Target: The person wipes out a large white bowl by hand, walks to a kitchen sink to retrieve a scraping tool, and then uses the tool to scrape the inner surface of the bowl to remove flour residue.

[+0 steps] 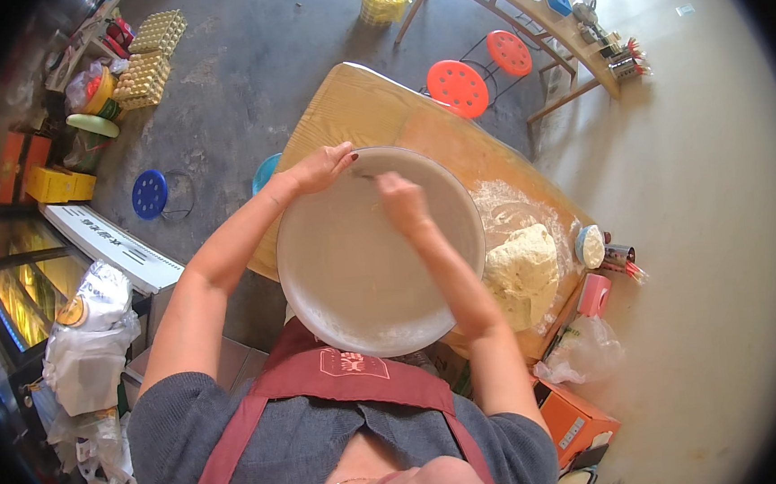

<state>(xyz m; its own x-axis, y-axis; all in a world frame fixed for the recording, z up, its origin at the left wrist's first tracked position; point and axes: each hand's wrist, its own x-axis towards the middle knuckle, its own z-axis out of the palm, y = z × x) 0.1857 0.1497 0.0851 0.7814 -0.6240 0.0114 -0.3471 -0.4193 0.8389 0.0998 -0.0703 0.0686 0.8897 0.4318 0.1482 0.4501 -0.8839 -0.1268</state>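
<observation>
My left hand (321, 169) grips the far-left rim of a large, round, pale basin (362, 264). The basin is tilted towards me, between my apron and the wooden table (325, 111). Inside it, near the far wall, my right hand (402, 200) is closed around a small thin utensil (364, 175), blurred and mostly hidden by the fingers. White residue marks the basin's near inner wall. To the right of the basin, a big lump of dough (523, 269) rests on the floured tabletop. A bowl of flour (590, 247) stands at the table's right end.
Red stools (458, 89) stand beyond the table, and a blue stool (150, 194) is to the left. Egg trays (143, 77) are stacked far left. A white bagged bundle (89, 357) stands near my left elbow; an orange box (576, 418) is at lower right.
</observation>
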